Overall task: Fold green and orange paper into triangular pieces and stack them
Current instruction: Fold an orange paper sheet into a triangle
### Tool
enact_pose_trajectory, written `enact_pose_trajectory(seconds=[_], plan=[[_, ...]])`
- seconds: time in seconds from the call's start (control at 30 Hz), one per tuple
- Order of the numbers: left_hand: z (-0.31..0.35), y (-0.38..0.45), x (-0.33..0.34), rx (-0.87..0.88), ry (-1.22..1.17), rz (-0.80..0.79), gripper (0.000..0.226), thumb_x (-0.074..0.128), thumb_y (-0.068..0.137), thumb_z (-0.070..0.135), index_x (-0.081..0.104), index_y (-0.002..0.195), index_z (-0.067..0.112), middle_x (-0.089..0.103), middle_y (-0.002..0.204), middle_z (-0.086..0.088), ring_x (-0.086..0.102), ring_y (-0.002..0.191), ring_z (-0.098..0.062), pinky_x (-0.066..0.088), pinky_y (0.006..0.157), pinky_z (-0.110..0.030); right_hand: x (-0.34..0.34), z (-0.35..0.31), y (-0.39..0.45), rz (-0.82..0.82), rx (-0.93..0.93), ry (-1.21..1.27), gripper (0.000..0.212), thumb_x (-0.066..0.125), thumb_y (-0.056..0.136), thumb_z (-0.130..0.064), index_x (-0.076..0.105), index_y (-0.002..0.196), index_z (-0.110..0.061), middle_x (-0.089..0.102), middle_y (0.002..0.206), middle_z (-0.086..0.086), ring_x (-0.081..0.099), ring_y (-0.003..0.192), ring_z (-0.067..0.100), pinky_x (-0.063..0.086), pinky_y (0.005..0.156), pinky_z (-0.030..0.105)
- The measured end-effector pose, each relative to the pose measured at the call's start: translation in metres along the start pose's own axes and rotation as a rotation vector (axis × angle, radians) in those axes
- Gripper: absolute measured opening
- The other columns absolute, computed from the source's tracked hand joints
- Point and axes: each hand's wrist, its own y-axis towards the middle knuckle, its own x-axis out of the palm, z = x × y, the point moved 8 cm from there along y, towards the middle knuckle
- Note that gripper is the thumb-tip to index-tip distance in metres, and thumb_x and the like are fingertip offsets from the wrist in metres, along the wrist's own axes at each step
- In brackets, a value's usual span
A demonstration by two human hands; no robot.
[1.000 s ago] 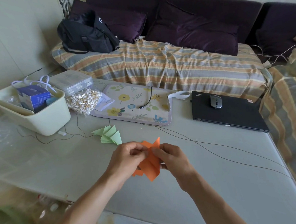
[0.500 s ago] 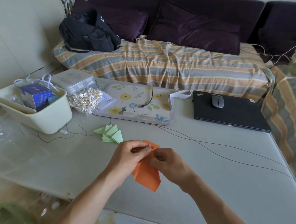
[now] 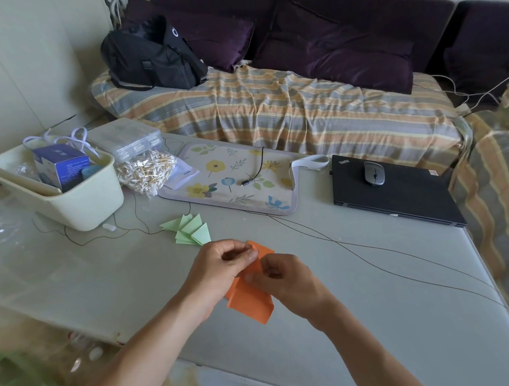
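Note:
A folded orange paper piece hangs above the grey table, held between both hands. My left hand pinches its upper part with thumb and fingers. My right hand pinches it from the right, fingers curled over the fold. Its lower flap points down toward me. Several folded green paper triangles lie fanned in an overlapping pile on the table just beyond my left hand.
A cream plastic bin with a blue box stands at the left, a bag of cotton swabs beside it. A floral mat and a black laptop with a mouse lie farther back. Thin wires cross the table.
The orange paper has turned from a spiky bunch with tips up into a flatter piece hanging downward. Both hands have drawn closer together on its upper part.

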Motion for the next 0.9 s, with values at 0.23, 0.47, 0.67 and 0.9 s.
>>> enact_pose_trajectory(seconds=[0.23,0.47,0.67,0.9], plan=[[0.006,-0.004,0.004,0.036,-0.006,-0.048,0.009,0.077,0.088,0.020,0.080,0.096,0.022,0.072,0.083,0.005,0.064,0.074,-0.002,0.053,0.069,-0.016,-0.003,0.001,0.000,0.020,0.014,-0.078,0.032,0.071,0.091,-0.026,0.058,0.076,-0.001,0.046,0.067,-0.003,0.040,0.062,0.011,0.032,0.058,0.023],[0.011,-0.005,0.007,0.054,0.027,-0.079,0.007,0.076,0.089,0.024,0.080,0.092,0.020,0.075,0.080,0.005,0.061,0.070,0.000,0.047,0.064,-0.012,-0.002,-0.001,-0.001,0.024,0.007,-0.081,0.035,0.073,0.091,-0.025,0.054,0.071,-0.003,0.042,0.064,-0.004,0.035,0.059,0.010,0.028,0.055,0.020],[0.009,-0.002,0.005,0.041,0.043,-0.062,0.006,0.077,0.088,0.026,0.078,0.088,0.020,0.066,0.067,0.013,0.057,0.062,0.000,0.043,0.060,-0.011,-0.002,0.000,0.000,0.028,-0.005,-0.081,0.036,0.074,0.089,-0.026,0.054,0.070,-0.004,0.043,0.064,-0.004,0.036,0.059,0.010,0.028,0.055,0.021],[0.008,-0.004,0.005,-0.017,-0.022,-0.046,0.005,0.075,0.089,0.020,0.077,0.089,0.015,0.066,0.069,0.011,0.059,0.061,0.000,0.048,0.057,-0.011,0.000,0.002,0.002,0.007,-0.004,-0.076,0.033,0.075,0.088,-0.025,0.058,0.076,0.001,0.047,0.066,-0.002,0.038,0.061,0.011,0.031,0.058,0.024]])
